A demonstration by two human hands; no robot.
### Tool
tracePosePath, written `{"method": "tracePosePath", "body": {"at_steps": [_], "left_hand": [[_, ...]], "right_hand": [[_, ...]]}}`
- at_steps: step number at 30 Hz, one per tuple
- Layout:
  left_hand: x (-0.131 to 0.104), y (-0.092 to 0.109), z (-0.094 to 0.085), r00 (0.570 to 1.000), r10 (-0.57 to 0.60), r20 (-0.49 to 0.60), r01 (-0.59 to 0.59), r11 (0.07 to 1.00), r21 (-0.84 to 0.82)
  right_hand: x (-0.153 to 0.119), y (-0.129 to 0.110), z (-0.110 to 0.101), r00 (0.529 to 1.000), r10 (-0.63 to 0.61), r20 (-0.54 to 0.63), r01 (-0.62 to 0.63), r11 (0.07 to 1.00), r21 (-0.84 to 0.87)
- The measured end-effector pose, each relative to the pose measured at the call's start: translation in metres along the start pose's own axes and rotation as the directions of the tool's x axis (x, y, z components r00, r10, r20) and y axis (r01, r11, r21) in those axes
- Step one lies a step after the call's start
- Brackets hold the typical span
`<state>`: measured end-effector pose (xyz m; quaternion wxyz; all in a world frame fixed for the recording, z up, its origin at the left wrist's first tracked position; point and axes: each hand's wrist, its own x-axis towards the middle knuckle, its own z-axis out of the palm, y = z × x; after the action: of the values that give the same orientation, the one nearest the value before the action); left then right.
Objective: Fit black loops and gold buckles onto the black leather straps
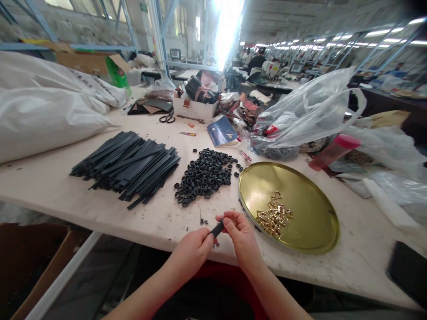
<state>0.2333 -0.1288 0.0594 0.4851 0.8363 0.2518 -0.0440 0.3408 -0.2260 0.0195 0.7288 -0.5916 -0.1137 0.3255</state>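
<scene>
Between my two hands, over the table's front edge, is a short dark strip (217, 229). My left hand (196, 246) pinches its lower end. The fingers of my right hand (239, 229) are closed around its upper end, hiding that tip. Just beyond my hands lies a heap of small black loops (207, 173). To the left of it is a pile of flat black strips (126, 164). On the right, a round gold tray (310, 213) carries a cluster of small gold-coloured metal buckles or rings (275, 215).
A blue booklet (222, 131), scissors (167, 117) and a white box (193, 109) of materials lie farther back. White sacks (43, 111) bound the left side. Clear plastic bags (300, 115) and a pink-capped container (335, 151) stand right. A dark phone-like object (408, 271) lies at the right edge.
</scene>
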Motion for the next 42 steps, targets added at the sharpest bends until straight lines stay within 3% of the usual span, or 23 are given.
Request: {"method": "tracePosePath", "body": {"at_steps": [3,7,10,13,17,19,21,24,29,32,38,42], "left_hand": [[0.006,-0.002,0.001,0.999,0.042,0.014,-0.041,0.997,-0.062],[0.015,-0.011,0.01,0.995,0.083,-0.059,-0.092,0.979,-0.182],[0.019,-0.016,0.012,0.995,-0.004,-0.096,-0.022,0.963,-0.268],[0.022,-0.02,0.008,0.993,-0.05,-0.111,0.006,0.931,-0.366],[0.029,-0.025,0.007,0.991,-0.123,-0.044,0.087,0.873,-0.48],[0.032,-0.026,0.011,0.991,-0.134,0.005,0.116,0.835,-0.537],[0.034,-0.025,0.014,0.99,-0.14,0.021,0.127,0.806,-0.578],[0.035,-0.024,0.015,0.985,-0.171,0.025,0.151,0.782,-0.605],[0.035,-0.027,0.016,0.982,-0.181,0.054,0.177,0.778,-0.603],[0.032,-0.031,0.019,0.982,-0.179,0.056,0.177,0.783,-0.597],[0.019,-0.042,0.011,0.979,-0.202,0.036,0.181,0.768,-0.614],[0.014,-0.038,0.017,0.976,-0.207,0.067,0.202,0.75,-0.63]], "right_hand": [[-0.006,0.004,0.006,1.0,-0.008,0.023,0.008,1.0,-0.026],[-0.016,0.015,0.016,0.996,-0.017,0.089,0.021,0.999,-0.037],[-0.022,0.012,0.005,0.966,-0.193,0.173,0.236,0.929,-0.285],[-0.011,-0.008,-0.041,0.874,-0.374,0.311,0.485,0.622,-0.615],[0.041,-0.043,-0.138,0.852,-0.517,0.086,0.315,0.375,-0.872],[0.072,-0.053,-0.177,0.871,-0.477,0.118,0.273,0.271,-0.923],[0.095,-0.053,-0.195,0.885,-0.44,0.155,0.291,0.261,-0.92],[0.11,-0.042,-0.185,0.887,-0.395,0.238,0.36,0.271,-0.893],[0.107,-0.026,-0.133,0.865,-0.36,0.35,0.464,0.305,-0.832],[0.105,-0.028,-0.112,0.858,-0.345,0.382,0.49,0.319,-0.812],[0.08,-0.059,-0.114,0.875,-0.343,0.342,0.437,0.257,-0.862],[0.058,-0.068,-0.108,0.899,-0.234,0.369,0.409,0.148,-0.901]]}}
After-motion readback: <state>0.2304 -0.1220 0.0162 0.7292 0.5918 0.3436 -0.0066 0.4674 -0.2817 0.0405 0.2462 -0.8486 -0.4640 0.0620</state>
